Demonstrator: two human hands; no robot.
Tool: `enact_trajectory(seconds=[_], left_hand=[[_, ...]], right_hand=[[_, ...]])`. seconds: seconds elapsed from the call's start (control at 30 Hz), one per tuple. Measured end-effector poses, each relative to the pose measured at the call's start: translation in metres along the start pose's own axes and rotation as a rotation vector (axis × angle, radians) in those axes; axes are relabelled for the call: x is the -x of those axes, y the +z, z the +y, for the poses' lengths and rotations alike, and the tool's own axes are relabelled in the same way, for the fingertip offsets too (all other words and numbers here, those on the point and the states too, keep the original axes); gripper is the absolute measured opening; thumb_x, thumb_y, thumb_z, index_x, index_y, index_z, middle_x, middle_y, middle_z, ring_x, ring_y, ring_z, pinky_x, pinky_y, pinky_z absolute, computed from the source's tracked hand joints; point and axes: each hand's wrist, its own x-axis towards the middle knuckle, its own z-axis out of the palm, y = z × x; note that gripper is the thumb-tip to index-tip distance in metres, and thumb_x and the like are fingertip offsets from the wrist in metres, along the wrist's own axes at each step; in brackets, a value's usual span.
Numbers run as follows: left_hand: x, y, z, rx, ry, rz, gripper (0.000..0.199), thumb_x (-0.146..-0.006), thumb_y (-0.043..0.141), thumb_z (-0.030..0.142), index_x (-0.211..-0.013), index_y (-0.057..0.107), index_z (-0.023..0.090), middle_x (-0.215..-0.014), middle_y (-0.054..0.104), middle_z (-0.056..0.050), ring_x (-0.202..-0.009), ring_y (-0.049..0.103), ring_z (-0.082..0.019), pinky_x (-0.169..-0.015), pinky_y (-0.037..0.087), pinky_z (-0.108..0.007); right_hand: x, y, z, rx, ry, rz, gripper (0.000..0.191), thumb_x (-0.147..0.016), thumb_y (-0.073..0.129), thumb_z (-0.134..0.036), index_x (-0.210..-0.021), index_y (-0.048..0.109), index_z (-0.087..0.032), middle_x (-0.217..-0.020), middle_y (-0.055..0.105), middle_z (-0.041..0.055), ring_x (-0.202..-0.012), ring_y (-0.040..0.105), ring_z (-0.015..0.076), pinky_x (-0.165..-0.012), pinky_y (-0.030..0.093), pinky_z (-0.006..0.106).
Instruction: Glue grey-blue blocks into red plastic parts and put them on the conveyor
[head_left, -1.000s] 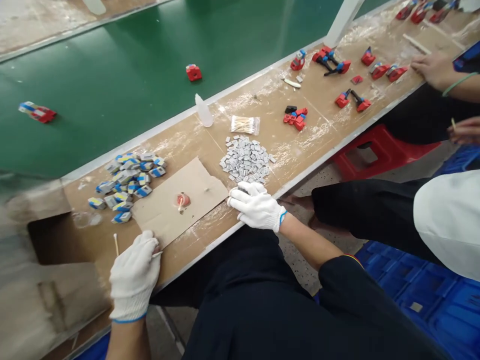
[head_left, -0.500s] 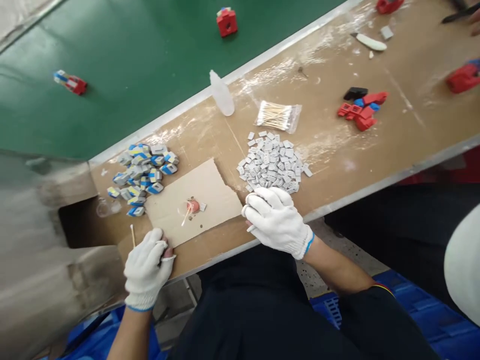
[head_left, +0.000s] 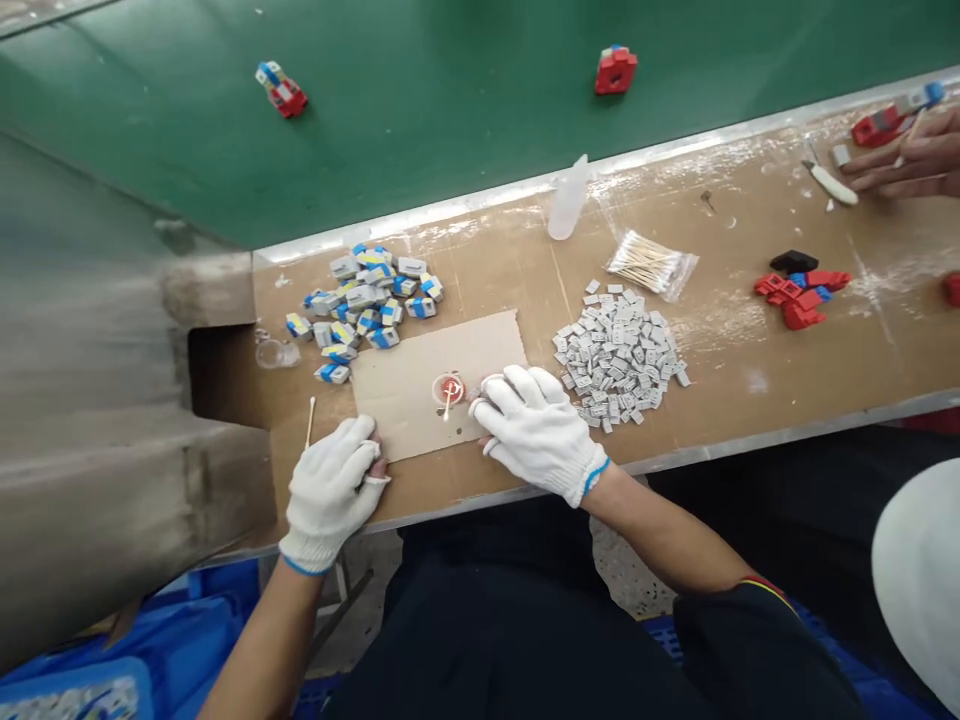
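Observation:
My left hand (head_left: pixel 334 492), in a white glove with bare fingertips, rests at the table's front edge, fingers loosely bent and slightly apart, nothing visible in them. Close beyond it lies a cotton swab (head_left: pixel 310 422). My right hand (head_left: pixel 534 432), gloved alike, reaches over the right part of a cardboard sheet (head_left: pixel 401 400). Its fingers are bent together beside a small round dish (head_left: pixel 450 390) of red liquid; whatever is under the fingertips is hidden. Another cotton swab (head_left: pixel 448 405) leans in the dish. Small grey plastic pieces (head_left: pixel 619 350) are heaped just right of that hand.
Grey, blue and yellow block parts (head_left: pixel 367 300) are piled at the left. Beyond stand a translucent squeeze bottle (head_left: pixel 568 200) and a bag of cotton swabs (head_left: pixel 652 264). Red parts (head_left: pixel 802 300) and a white-handled knife (head_left: pixel 832 184) lie right, near another person's hand (head_left: pixel 911 165).
My view has swung right. My right hand has moved from the grey heap leftward to the dish, covering where a grey piece lay beside it. Another person's hand has come further into view.

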Motion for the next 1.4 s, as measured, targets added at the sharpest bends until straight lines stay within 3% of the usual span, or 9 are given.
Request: enact_trajectory(seconds=[0.27, 0.63, 0.9, 1.1, 1.4], left_hand=[[-0.008, 0.001, 0.005, 0.035, 0.008, 0.055, 0.013, -0.104, 0.075, 0.016, -0.113, 0.076, 0.024, -0.137, 0.089, -0.013, -0.128, 0.086, -0.035, -0.105, 0.068, -0.046], [-0.015, 0.000, 0.009, 0.017, 0.024, 0.107, 0.007, -0.106, 0.074, 0.014, -0.108, 0.075, 0.021, -0.135, 0.089, -0.014, -0.120, 0.088, -0.036, -0.100, 0.071, -0.047], [-0.017, 0.000, 0.010, 0.040, 0.015, 0.122, 0.010, -0.106, 0.073, 0.014, -0.109, 0.078, 0.023, -0.133, 0.090, -0.011, -0.121, 0.087, -0.035, -0.101, 0.070, -0.047], [-0.018, 0.000, 0.012, 0.063, 0.000, 0.127, 0.011, -0.106, 0.072, 0.013, -0.109, 0.077, 0.023, -0.135, 0.089, -0.013, -0.122, 0.087, -0.035, -0.100, 0.068, -0.048], [-0.019, -0.003, 0.012, 0.051, 0.010, 0.113, 0.012, -0.105, 0.071, 0.012, -0.109, 0.078, 0.021, -0.133, 0.089, -0.015, -0.121, 0.085, -0.036, -0.098, 0.066, -0.048]], right_hand=[[0.001, -0.006, -0.004, 0.125, -0.057, -0.036, 0.031, -0.108, 0.072, -0.046, -0.127, 0.072, -0.021, -0.137, 0.077, 0.0101, -0.137, 0.052, 0.0348, -0.118, 0.033, 0.050], [-0.004, -0.016, -0.005, 0.159, -0.097, -0.084, 0.029, -0.111, 0.069, -0.044, -0.129, 0.073, -0.022, -0.125, 0.081, 0.0079, -0.124, 0.059, 0.0320, -0.113, 0.038, 0.048], [0.009, -0.005, -0.002, 0.275, -0.045, 0.000, 0.042, -0.114, 0.060, -0.050, -0.137, 0.071, -0.017, -0.139, 0.080, 0.0166, -0.135, 0.061, 0.0355, -0.117, 0.039, 0.049], [0.005, -0.007, 0.001, 0.265, -0.044, -0.053, 0.035, -0.112, 0.063, -0.049, -0.130, 0.073, -0.020, -0.138, 0.078, 0.0157, -0.135, 0.059, 0.0362, -0.117, 0.039, 0.050], [-0.005, -0.007, -0.002, 0.187, -0.011, -0.194, 0.041, -0.111, 0.065, -0.047, -0.143, 0.071, -0.023, -0.151, 0.075, 0.0117, -0.146, 0.051, 0.0369, -0.124, 0.034, 0.051]])
